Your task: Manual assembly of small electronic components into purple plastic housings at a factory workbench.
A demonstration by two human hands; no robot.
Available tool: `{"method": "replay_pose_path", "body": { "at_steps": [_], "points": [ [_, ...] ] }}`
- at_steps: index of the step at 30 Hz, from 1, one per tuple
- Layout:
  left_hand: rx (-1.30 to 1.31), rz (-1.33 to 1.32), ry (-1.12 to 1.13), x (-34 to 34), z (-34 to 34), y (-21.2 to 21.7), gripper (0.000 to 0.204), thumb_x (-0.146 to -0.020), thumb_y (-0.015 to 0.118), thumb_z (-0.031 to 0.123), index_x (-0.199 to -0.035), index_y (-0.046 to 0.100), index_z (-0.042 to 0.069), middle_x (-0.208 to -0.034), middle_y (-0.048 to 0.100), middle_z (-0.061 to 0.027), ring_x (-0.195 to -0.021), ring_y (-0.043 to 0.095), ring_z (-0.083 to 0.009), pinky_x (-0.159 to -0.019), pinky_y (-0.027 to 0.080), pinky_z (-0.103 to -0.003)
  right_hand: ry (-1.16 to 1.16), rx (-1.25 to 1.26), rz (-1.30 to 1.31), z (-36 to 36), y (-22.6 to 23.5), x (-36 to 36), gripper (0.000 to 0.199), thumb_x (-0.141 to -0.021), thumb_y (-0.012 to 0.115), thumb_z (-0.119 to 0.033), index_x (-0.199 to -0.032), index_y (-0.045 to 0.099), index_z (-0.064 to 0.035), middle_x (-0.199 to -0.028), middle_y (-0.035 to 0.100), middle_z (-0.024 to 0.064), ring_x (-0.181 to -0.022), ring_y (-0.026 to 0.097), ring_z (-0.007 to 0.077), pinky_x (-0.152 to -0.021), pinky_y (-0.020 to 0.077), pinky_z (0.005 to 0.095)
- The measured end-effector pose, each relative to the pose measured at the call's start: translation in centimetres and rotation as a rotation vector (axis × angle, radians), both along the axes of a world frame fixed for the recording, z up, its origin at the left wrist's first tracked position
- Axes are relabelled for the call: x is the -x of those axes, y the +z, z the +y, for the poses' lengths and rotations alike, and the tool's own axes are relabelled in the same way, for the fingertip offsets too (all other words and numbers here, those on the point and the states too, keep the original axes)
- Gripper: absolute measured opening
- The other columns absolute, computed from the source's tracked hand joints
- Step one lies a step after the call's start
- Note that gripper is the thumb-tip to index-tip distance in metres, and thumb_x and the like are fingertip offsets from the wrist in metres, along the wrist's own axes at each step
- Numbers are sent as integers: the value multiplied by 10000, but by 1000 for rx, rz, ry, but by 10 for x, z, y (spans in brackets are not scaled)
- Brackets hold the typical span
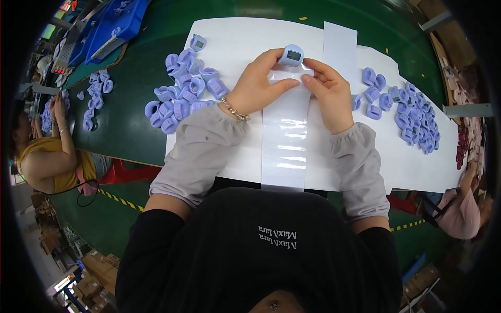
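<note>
Above the white work sheet, at the middle, is a small light-blue digital watch [293, 54] with a rounded band and a grey screen. My left hand [255, 83] grips it from the left, index finger at its side, thumb stretched below it. My right hand [330, 94] has its index fingertip by the watch's right side. Its thumb and fingers pinch the edge of a clear plastic film strip [284, 138], which runs down toward my body with shiny cross bands. Whether the film touches the watch is hard to tell.
Similar blue watches lie in a loose pile [180, 94] at left and in a larger group [415, 117] at right. A blue bin [117, 28] stands far left on the green table [141, 99]. One person [52, 161] works at left, another [459, 214] at right.
</note>
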State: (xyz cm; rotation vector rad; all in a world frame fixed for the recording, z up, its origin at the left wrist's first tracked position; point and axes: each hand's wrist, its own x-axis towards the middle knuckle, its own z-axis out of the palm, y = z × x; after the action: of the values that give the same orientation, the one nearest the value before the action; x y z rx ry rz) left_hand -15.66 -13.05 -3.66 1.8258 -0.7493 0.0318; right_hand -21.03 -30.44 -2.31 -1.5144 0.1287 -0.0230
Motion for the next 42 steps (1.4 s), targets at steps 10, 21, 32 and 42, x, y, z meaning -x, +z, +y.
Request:
{"method": "replay_pose_path", "body": {
  "at_steps": [10,21,32,42],
  "points": [
    [24,-25,22,-1,0,-3,456,-778,750,157,-1156,536,16,-1094,619,-101,-999,605,-211,-892,472,-318,108,-201,-26,-1,-3,-1,357,-883,573,24,-1233,501,23,-1015,655,91,-897,610,120,-794,484,225],
    [77,205,19,-2,2,-3,383,-798,740,168,-1104,580,4,-1013,661,-94,-992,630,-196,-855,494,-300,18,512,-395,-10,-6,-1,172,-844,641,-31,-1012,661,-4,-910,591,51,-804,563,136,-717,449,228],
    [121,393,3,-2,0,-2,345,-800,725,141,-1078,596,-15,-998,669,-77,-993,625,-175,-848,481,-271,-82,889,-683,-8,-11,-2,126,-794,664,-7,-919,675,-10,-890,574,82,-752,577,202,-634,465,280],
    [134,437,10,-3,2,-2,348,-801,721,149,-1083,597,-14,-983,670,-69,-971,618,-155,-845,478,-273,-51,707,-579,-3,-3,1,115,-763,677,9,-870,640,-15,-873,573,68,-715,546,169,-605,439,248]
  ]
}}
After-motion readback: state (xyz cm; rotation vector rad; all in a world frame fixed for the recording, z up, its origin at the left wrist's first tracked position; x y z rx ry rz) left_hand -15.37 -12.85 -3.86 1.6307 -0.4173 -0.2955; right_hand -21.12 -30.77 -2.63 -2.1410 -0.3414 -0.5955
